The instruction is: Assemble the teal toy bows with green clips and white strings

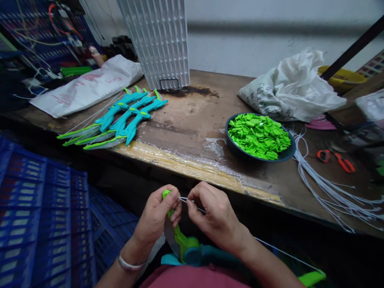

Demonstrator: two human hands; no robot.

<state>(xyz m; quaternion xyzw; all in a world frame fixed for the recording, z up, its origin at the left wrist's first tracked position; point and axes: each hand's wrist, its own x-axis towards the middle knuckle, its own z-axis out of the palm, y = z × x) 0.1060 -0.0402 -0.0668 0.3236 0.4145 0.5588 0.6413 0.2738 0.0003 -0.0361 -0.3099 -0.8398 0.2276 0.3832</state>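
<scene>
left hand (pixel 157 216) grip closed on bow tip (pixel 165 195); right hand (pixel 211 216) pinching white string (pixel 183 199), just below table edge (pixel 192 170)

**Print on two bags, no word readable**

The flat white plastic bag (pixel 90 86) at the far left of the worn wooden surface (pixel 192 116) carries pink-red printed lines, too blurred to read. The crumpled white plastic bag (pixel 288 90) at the far right has small dark print on its lower left side, also too small to read. Nothing else readable shows.
</scene>
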